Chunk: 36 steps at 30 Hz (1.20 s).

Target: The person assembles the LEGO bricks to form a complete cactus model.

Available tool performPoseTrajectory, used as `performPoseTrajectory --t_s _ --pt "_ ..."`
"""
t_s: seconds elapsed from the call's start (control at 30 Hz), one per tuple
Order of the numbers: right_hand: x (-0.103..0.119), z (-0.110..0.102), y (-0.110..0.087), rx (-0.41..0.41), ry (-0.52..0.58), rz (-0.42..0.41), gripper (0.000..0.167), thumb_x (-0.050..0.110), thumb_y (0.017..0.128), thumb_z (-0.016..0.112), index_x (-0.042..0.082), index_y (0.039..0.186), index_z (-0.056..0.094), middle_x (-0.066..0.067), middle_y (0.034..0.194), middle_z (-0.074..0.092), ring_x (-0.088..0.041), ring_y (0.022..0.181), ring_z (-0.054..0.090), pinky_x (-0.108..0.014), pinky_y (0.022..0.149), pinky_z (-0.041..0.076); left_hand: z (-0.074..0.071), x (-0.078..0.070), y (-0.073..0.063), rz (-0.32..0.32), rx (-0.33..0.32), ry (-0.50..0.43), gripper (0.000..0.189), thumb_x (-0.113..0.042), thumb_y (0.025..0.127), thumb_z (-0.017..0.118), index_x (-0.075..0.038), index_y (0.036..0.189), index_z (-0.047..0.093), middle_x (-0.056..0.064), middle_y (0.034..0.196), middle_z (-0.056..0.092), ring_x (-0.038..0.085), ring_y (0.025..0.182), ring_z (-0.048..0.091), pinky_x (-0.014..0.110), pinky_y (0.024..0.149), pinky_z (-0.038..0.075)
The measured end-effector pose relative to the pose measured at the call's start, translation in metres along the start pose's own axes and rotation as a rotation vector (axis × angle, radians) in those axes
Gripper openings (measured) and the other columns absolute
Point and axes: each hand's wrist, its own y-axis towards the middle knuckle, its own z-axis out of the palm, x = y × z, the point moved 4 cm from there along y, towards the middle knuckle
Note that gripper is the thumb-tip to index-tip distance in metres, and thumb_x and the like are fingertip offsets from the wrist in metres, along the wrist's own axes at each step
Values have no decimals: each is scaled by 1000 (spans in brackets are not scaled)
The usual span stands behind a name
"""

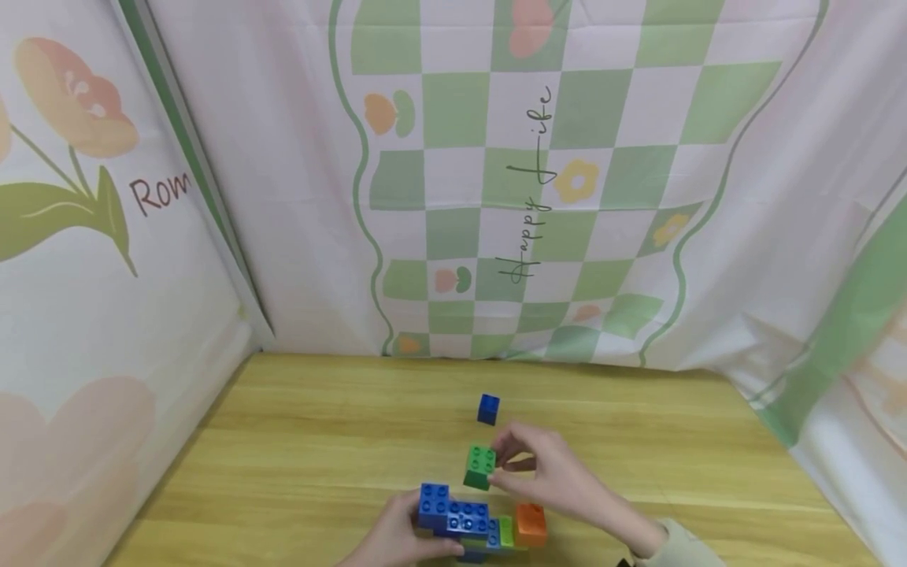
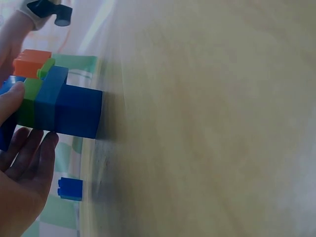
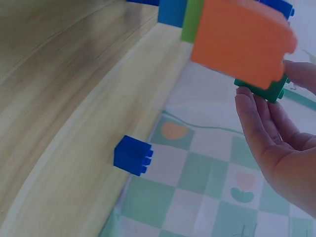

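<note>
My left hand (image 1: 399,533) grips a joined group of toy building blocks near the table's front edge. In it are blue blocks (image 1: 468,517), a light green block (image 1: 506,531) and an orange block (image 1: 531,524) at the right end. The left wrist view shows the thumb on one side of the blue block (image 2: 76,111) group and the fingers on the other. My right hand (image 1: 549,472) pinches a green block (image 1: 480,466) between thumb and fingers, just above and apart from the group. In the right wrist view the orange block (image 3: 242,42) partly hides the green block (image 3: 264,91).
A single small blue block (image 1: 488,409) stands on the wooden table (image 1: 340,425) beyond the hands. Printed cloth (image 1: 453,189) hangs behind the table, and more cloth (image 1: 120,315) runs along its left side.
</note>
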Motion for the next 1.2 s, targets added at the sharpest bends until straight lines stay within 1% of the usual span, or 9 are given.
performPoseTrajectory --t_s 0.13,0.2,0.33,0.53,0.63,0.8,1.03,1.2 --pt "8 1 -4 10 -28 -30 23 26 89 74 14 103 61 -1 97 70 -9 90 70 -18 76 59 1 0 -1 10 7 -23 45 -22 77 84 -21 118 68 -2 113 75 8 101 70 18 90 53" --pt "11 1 -6 5 -43 -47 23 26 88 75 14 103 62 0 97 70 -9 90 70 -16 76 58 1 0 -1 33 8 -23 45 -22 77 84 -20 119 68 -1 112 75 8 101 70 18 91 53" --pt "15 2 -10 9 -40 -70 23 26 89 74 14 103 61 -1 97 70 -8 90 69 -16 76 58 1 0 -1 65 5 -18 44 -21 77 84 -19 118 68 -2 111 75 7 99 70 16 90 53" --pt "20 4 -15 25 -21 -119 22 23 89 74 12 103 61 -2 96 70 -7 90 70 -18 75 60 1 2 0 70 9 -22 44 -21 78 83 -21 119 68 -2 111 75 7 100 70 16 90 53" --pt "22 5 -16 42 -19 -133 22 23 89 74 12 104 60 -2 97 70 -8 91 70 -19 76 60 1 3 0 78 12 -16 45 -22 78 83 -21 120 67 -2 112 75 7 101 70 16 90 53" --pt "24 7 -17 74 -15 -153 22 23 90 72 12 105 60 -2 97 70 -8 91 70 -19 77 60 1 4 1 71 7 -3 46 -24 78 84 -22 121 67 -4 113 74 6 102 69 16 90 52" --pt "24 8 -17 110 -14 -151 22 22 91 72 12 106 60 -2 98 71 -7 92 70 -20 77 60 1 3 0 73 -1 5 45 -22 78 83 -20 120 67 -2 111 75 6 100 69 16 89 53" --pt "24 9 -17 139 -10 -116 22 24 91 71 12 107 60 -2 99 71 -7 95 70 -20 79 60 1 3 0 57 -5 1 45 -22 78 84 -20 119 67 -2 111 75 6 99 69 17 88 53"
